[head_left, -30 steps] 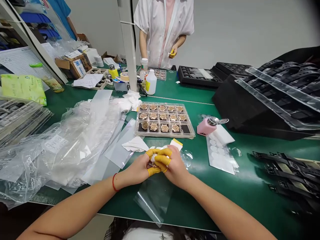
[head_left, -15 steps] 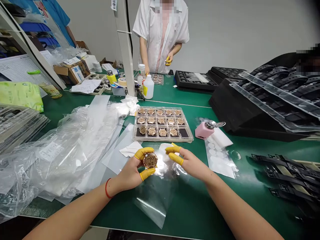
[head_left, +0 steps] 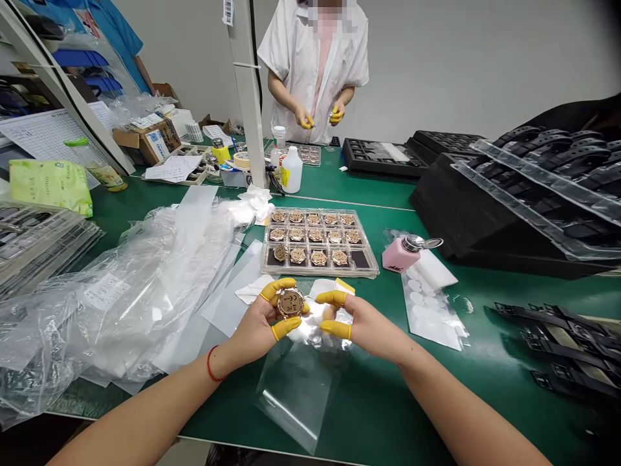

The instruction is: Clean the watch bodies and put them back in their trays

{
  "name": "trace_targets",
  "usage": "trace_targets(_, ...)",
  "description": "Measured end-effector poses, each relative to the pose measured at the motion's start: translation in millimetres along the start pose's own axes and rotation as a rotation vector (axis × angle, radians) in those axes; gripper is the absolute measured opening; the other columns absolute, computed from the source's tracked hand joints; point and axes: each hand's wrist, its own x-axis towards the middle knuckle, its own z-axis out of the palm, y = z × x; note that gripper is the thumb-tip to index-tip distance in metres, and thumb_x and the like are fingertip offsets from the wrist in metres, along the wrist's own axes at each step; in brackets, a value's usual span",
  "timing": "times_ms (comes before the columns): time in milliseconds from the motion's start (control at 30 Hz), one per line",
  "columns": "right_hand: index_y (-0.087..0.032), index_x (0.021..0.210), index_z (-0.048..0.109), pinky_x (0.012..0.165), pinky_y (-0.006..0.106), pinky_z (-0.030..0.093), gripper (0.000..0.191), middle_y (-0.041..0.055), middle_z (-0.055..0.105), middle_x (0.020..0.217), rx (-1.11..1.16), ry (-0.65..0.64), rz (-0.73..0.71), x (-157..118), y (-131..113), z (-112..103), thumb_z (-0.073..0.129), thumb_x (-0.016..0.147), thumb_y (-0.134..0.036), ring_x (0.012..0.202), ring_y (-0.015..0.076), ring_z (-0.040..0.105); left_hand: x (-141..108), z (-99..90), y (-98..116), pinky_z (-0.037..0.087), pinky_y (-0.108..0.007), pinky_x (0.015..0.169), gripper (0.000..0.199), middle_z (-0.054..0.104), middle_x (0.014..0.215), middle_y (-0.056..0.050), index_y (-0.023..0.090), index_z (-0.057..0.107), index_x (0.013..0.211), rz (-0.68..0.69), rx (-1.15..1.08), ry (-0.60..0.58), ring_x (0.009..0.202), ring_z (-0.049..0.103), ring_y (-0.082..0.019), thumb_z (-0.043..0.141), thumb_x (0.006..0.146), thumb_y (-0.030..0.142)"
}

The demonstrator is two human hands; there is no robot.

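Watch case [head_left: 291, 303]: glossy rose-gold metal (polished, prob.)

On my left lies a heap of clear plastic bags [head_left: 121, 310]. Ahead sits a tray of gold watch cases [head_left: 320, 272], with a pink dispenser bottle [head_left: 400, 254] to its right, just beside a sheet of white pads [head_left: 427, 317]. Black straps [head_left: 563, 340] lie on the right, and across the green bench [head_left: 369, 414] a co-worker [head_left: 313, 84] stands past a white bottle [head_left: 291, 169].

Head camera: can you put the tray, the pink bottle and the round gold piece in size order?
1. Tray
2. Pink bottle
3. Gold piece; it is nearer the camera, so its real size is unsure.
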Motion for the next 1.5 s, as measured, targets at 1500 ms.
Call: trace_targets(1500,-0.018,0.063,0.063,0.074,0.031,0.038,0.036,0.0012,0.059,0.074,0.651,0.121,0.15,9,-14,39,0.078,0.062,-0.05,0.074,0.016,0.049,-5,8.0,-5,0.053,-0.03,0.09,0.05,0.066,0.118,-0.004,0.026,0.051,0.128,-0.014,0.343,-0.232,0.101,0.067,-0.019,0.069,0.082,0.026)
